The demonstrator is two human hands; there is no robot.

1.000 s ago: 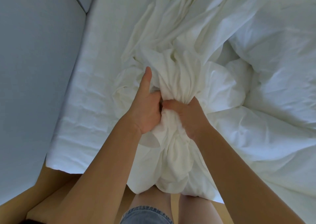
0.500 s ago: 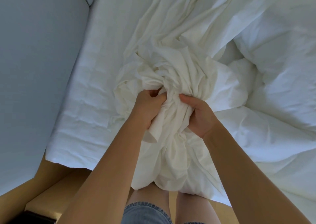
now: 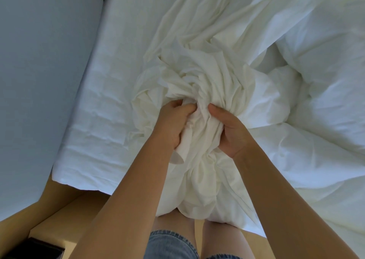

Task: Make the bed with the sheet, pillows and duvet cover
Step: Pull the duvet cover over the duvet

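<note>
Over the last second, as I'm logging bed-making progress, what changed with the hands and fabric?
The left hand folded its raised thumb in and regripped the duvet cover; the right hand shifted slightly apart from it. More cover is bunched above both grips. The sheet stayed put.

head camera looks steeply down, close over bed (image 3: 102, 120).

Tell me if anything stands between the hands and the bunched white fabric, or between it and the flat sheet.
Nothing visible does: the left hand and right hand both grip the bunched white fabric. It lies on the flat sheet, with a puffy duvet heaped on its right.
</note>
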